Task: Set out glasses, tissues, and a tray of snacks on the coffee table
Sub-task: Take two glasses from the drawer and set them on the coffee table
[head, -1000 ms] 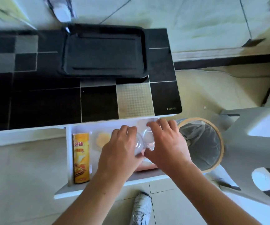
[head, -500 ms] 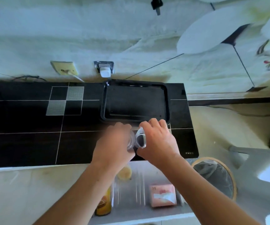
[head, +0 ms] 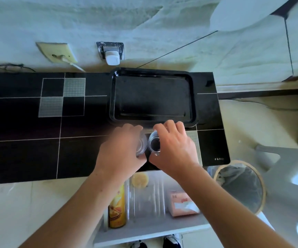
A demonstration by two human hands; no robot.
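My left hand [head: 121,149] grips a clear glass [head: 142,144] and my right hand [head: 173,145] grips a second clear glass [head: 154,143]. Both glasses are side by side over the black coffee table [head: 28,149], just in front of the empty black tray [head: 152,96]. Below the table edge an open white drawer [head: 144,230] holds a yellow snack can [head: 116,210], a pink tissue pack [head: 182,204], a clear container [head: 145,197] and a round yellow snack [head: 140,179].
A round bin with a wooden rim [head: 241,185] stands right of the drawer, beside a grey stool [head: 291,176]. Wall sockets [head: 111,52] and a cable sit behind the table. My shoes [head: 171,241] show under the drawer.
Both hands have lifted the two glasses out of the drawer and carried them up over the table, close to the tray's front edge. My view has tilted up toward the wall.
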